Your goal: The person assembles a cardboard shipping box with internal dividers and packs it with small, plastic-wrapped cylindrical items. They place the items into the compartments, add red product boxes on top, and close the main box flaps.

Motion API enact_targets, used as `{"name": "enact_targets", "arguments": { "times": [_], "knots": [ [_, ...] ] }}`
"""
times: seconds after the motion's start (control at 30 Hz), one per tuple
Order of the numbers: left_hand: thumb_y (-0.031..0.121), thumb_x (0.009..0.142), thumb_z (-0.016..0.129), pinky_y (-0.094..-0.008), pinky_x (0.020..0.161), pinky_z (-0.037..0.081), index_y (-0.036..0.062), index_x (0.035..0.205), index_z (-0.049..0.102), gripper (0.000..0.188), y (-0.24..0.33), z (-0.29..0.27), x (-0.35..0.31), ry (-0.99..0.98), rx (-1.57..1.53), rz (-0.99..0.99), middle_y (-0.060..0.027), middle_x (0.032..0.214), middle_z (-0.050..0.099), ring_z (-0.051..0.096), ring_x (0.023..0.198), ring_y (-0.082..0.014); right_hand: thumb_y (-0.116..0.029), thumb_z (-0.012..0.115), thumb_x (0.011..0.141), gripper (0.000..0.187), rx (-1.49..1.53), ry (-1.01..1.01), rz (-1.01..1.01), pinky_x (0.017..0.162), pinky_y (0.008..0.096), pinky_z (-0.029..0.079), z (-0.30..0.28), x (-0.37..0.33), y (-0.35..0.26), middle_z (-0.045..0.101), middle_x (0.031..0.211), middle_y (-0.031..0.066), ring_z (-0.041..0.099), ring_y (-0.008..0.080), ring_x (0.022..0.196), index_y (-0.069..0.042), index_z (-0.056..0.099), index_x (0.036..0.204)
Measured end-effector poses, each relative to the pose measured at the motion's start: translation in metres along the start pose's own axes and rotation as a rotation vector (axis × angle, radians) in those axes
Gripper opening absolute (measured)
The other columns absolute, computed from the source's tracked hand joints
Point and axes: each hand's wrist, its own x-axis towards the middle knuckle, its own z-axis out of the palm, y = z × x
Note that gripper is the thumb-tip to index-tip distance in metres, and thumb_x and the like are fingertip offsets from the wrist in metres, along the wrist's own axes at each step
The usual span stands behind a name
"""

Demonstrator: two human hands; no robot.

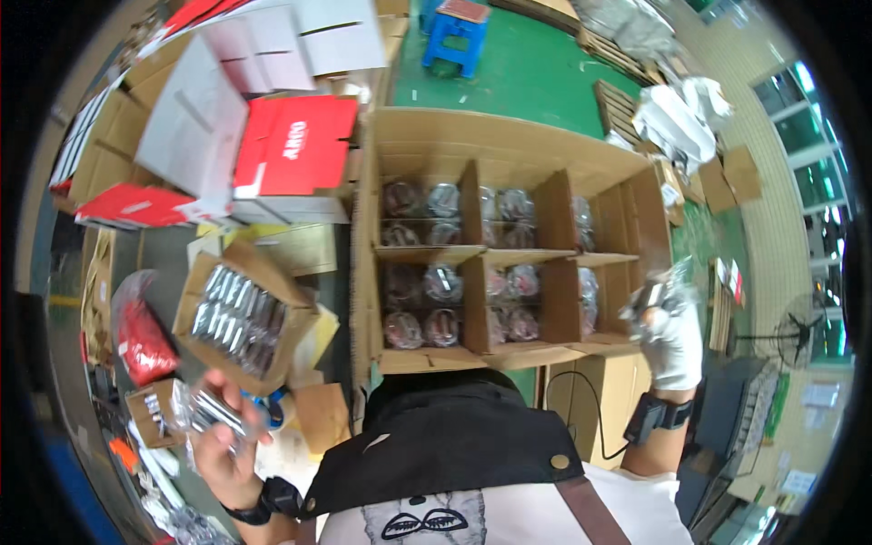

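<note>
My left hand, bare, is closed around shiny metal cylinders in clear plastic wrap, just in front of a small open carton filled with rows of similar wrapped cylinders. On the far right, my white-gloved right hand grips a plastic-bagged metal part beside the right wall of a large divided cardboard box. Motion blurs that part, so its exact shape cannot be made out. Round plastic-wrapped parts sit in the box's compartments.
Folded red-and-white cartons stand at the far left. A red plastic bag and a smaller open box lie near my left hand. Beyond the large box, a blue stool stands on the green floor. A black cable hangs near the right front.
</note>
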Motion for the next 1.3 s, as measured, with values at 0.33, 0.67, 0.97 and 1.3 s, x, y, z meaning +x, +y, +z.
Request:
{"name": "enact_targets", "arguments": {
  "times": [0.33, 0.67, 0.97, 1.3],
  "knots": [
    [0.015, 0.081, 0.076, -0.0294, 0.056, 0.054, 0.0048, 0.098, 0.061, 0.025, -0.175, 0.192, 0.073, -0.173, 0.551, -0.692, -0.0037, 0.084, 0.063, 0.064, 0.077, -0.0163, -0.002, 0.073, 0.076, 0.025, -0.264, 0.219, 0.3, 0.052, 0.0245, 0.053, -0.126, 0.061, 0.103, 0.064, 0.086, 0.0046, 0.063, 0.0127, 0.067, 0.0, 0.062, 0.099],
    [0.014, 0.074, 0.078, -0.0345, 0.051, 0.057, -0.0047, 0.09, 0.064, 0.028, -0.36, 0.192, 0.192, 0.157, 1.451, -0.875, -0.0116, 0.076, 0.065, 0.064, 0.06, -0.0221, -0.022, 0.074, 0.067, 0.035, -0.576, -0.039, 0.309, 0.075, 0.0325, 0.052, -0.163, 0.119, 0.14, 0.071, 0.083, 0.0144, 0.068, 0.0222, 0.078, 0.001, 0.068, 0.093],
    [0.027, 0.076, 0.075, -0.0434, 0.086, 0.053, -0.0005, 0.103, 0.065, 0.04, -0.426, 0.145, 0.181, -0.037, 2.036, -0.464, -0.0235, 0.106, 0.066, 0.063, 0.102, -0.0383, -0.024, 0.068, 0.074, 0.031, -1.04, -0.066, 0.584, 0.083, 0.0427, 0.053, -0.137, 0.146, 0.167, 0.067, 0.104, 0.0217, 0.065, 0.0373, 0.099, -0.004, 0.069, 0.097],
    [0.013, 0.083, 0.072, -0.0298, 0.059, 0.049, 0.0058, 0.095, 0.066, 0.015, -0.409, 0.177, 0.178, 0.059, 0.694, -1.082, -0.0043, 0.087, 0.065, 0.061, 0.074, -0.0161, -0.026, 0.067, 0.078, 0.034, -1.154, -0.112, 0.393, 0.082, 0.0402, 0.054, -0.142, 0.167, 0.264, 0.067, 0.108, 0.0234, 0.066, 0.0359, 0.099, -0.001, 0.069, 0.102]
  ]
}}
